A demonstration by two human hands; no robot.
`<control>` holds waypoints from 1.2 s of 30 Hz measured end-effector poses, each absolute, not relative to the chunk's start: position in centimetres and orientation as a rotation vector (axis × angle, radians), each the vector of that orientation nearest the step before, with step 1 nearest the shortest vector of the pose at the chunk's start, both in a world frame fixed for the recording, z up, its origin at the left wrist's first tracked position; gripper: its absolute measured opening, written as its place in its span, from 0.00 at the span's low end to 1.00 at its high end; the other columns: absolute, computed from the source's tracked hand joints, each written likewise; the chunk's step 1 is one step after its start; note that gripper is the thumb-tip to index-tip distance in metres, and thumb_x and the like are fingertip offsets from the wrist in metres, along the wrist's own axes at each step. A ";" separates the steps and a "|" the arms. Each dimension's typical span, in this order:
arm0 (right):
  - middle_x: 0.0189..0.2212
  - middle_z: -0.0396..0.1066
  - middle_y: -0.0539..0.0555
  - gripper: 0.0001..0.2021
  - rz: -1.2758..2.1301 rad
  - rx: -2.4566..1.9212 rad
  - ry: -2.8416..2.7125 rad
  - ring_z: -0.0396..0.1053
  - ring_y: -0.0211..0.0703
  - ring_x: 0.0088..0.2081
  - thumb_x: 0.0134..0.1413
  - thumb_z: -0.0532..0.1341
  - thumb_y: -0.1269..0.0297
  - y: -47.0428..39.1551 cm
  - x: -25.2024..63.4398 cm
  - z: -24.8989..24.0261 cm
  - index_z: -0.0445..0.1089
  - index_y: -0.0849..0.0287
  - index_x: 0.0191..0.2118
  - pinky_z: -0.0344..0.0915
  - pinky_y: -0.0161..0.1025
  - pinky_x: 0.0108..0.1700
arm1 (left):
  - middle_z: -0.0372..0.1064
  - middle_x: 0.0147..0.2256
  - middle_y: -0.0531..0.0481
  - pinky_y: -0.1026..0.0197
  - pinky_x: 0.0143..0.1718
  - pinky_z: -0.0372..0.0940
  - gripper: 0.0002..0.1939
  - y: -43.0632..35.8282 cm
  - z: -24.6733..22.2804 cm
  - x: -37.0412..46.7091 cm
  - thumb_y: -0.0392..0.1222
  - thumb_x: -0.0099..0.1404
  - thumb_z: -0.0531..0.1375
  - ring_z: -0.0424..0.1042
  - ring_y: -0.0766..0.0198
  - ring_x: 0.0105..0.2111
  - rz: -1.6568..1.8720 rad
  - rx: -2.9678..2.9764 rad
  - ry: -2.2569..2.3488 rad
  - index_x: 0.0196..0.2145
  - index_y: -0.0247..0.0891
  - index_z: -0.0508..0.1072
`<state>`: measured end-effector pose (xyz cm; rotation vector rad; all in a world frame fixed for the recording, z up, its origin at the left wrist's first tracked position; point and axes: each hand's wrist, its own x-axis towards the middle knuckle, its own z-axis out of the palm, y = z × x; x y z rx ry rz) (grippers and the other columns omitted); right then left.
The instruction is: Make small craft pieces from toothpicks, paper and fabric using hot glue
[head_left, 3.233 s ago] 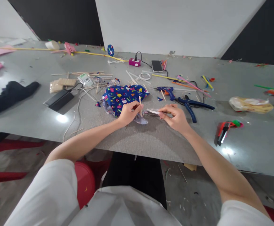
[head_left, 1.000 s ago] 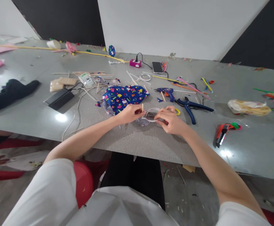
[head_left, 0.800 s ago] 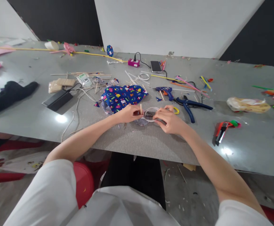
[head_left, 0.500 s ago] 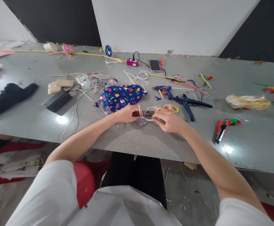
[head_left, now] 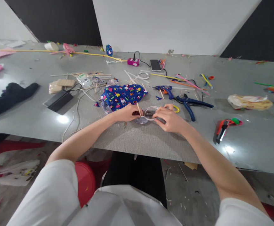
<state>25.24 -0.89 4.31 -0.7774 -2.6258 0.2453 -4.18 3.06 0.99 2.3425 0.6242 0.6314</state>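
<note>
Left hand (head_left: pixel 125 113): lying low on the table (head_left: pixel 151 141), its fingers pinching a thin wooden stick (head_left: pixel 139 109) that is leaning up and away from the person; the fingertips are meeting the white ring (head_left: pixel 150 113) at its left edge.
Right hand (head_left: pixel 171 117): curling over the ring's right side, fingers closing on its rim; how firmly it is gripping is hard to tell, since the fingers are hiding the contact.
Ring: sitting between the two hands near the table's front edge, on or just above a clear plastic scrap (too blurred to say which).
Cloth (head_left: pixel 123 95): blue patterned fabric lying just behind the left hand.
Tools: blue pliers (head_left: pixel 192 105) and a blue glue gun (head_left: pixel 164 90) lying behind the right hand; a red cutter (head_left: pixel 221 129) resting well off to the right.
Far side: a phone (head_left: pixel 155 65) lying beside a pink plug (head_left: pixel 132 61); loose sticks (head_left: pixel 80 74) scattering to the left.
</note>
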 end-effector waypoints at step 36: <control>0.39 0.82 0.52 0.09 0.245 -0.833 -2.576 0.76 0.44 0.40 0.73 0.59 0.63 -1.7 23.5 3.2 0.77 0.55 0.42 0.53 0.50 0.55 | 0.75 0.40 0.43 0.57 0.49 0.69 0.09 1.3 -0.1 -2.5 0.32 0.75 0.56 0.73 0.60 0.44 0.797 2.383 0.452 0.40 0.36 0.76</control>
